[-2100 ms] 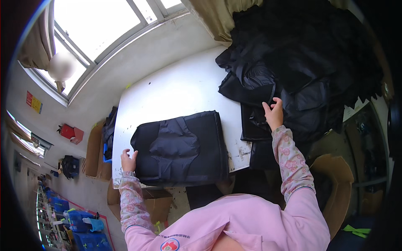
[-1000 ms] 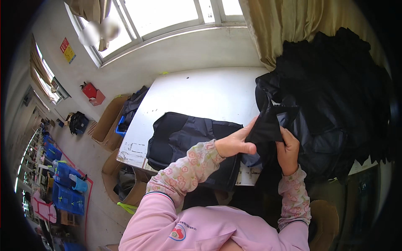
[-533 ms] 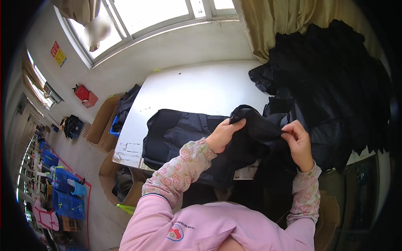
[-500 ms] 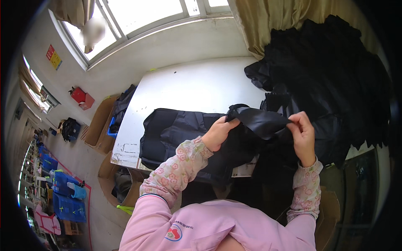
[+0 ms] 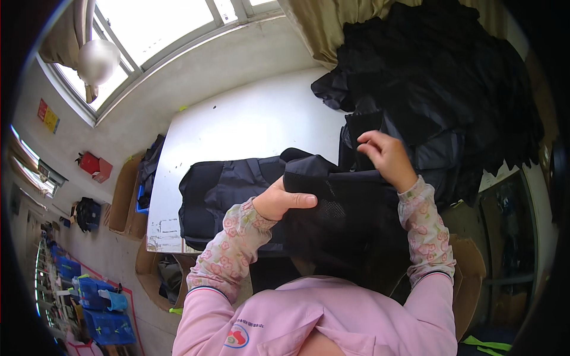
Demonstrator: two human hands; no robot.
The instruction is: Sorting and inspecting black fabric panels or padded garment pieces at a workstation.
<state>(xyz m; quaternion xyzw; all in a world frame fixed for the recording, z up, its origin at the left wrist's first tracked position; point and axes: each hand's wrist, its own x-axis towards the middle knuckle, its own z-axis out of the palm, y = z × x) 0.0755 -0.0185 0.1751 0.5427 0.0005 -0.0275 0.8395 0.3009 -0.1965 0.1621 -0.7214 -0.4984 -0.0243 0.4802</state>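
Note:
My left hand (image 5: pixel 285 200) grips the folded upper edge of a black garment piece (image 5: pixel 350 199), its thumb lying flat across the cloth. A mesh-like patch shows beside that thumb, and the piece hangs down over the table's front edge. Slightly above the piece is my right hand (image 5: pixel 387 159), its fingers curled together. Dark cloth lies behind its fingertips, so whether they pinch any of it cannot be made out. To the left, another black garment piece (image 5: pixel 217 193) lies flat on the white table (image 5: pixel 237 121).
A large heap of black garments (image 5: pixel 427 77) covers the table's right side, beside a beige curtain (image 5: pixel 312 32). Cardboard boxes (image 5: pixel 126 193) stand left of the table, one holding dark cloth. Another carton (image 5: pixel 466 282) is by my right elbow. Blue bins (image 5: pixel 110 326) stand farther left.
The shiny black flap stretched between my hands has been turned down. My right hand has let go of its edge and moved up and left. The view has shifted rightward.

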